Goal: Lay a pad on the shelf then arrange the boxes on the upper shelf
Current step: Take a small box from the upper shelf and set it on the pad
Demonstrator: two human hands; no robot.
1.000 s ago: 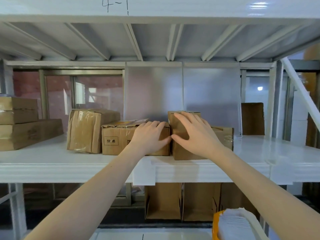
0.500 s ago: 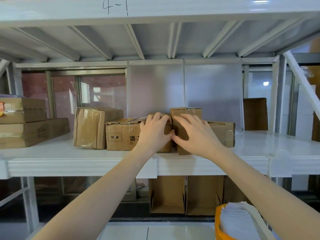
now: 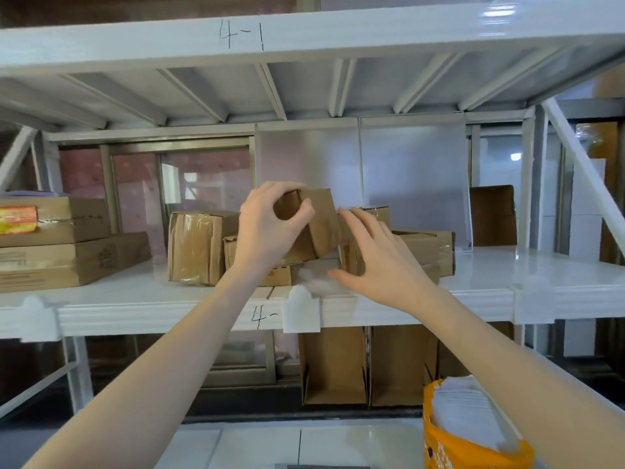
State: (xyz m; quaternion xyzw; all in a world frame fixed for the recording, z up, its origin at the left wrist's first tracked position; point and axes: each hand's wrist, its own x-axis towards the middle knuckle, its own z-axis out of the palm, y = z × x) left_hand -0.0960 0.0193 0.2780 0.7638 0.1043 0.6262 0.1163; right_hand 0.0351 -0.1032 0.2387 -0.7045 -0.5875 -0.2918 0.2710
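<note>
While our left hand (image 3: 270, 228) closes its grip around a small brown box (image 3: 318, 221), thumb on the near face and fingers curled over the top edge, we hold that box tilted and lifted clear of the shelf (image 3: 473, 275), its long axis running down and to the left from the raised corner. Our right hand (image 3: 378, 262) is open, fingers spread and gripping nothing, just right of the lifted box and in front of the low wide box (image 3: 426, 252) that sits on the shelf; whether the fingertips touch it we cannot tell. Something pale and blurred, possibly the pad (image 3: 318, 279), lies on the shelf directly under the lifted box, but we cannot make it out for certain. To the left of the grip a flat labelled box (image 3: 280, 274) shows below our left wrist, and beyond it stands a taller tape-wrapped box (image 3: 198, 247); farther left is a stack of flat cartons (image 3: 67, 252). The open spot lies straight below and slightly toward us from the grip, so we judge that the left hand, being the nearer and already loaded, would level the box and lower it there, while the right hand is placed to steady the neighbour. An orange bag of white sheets (image 3: 470, 431) stands low at our right.
</note>
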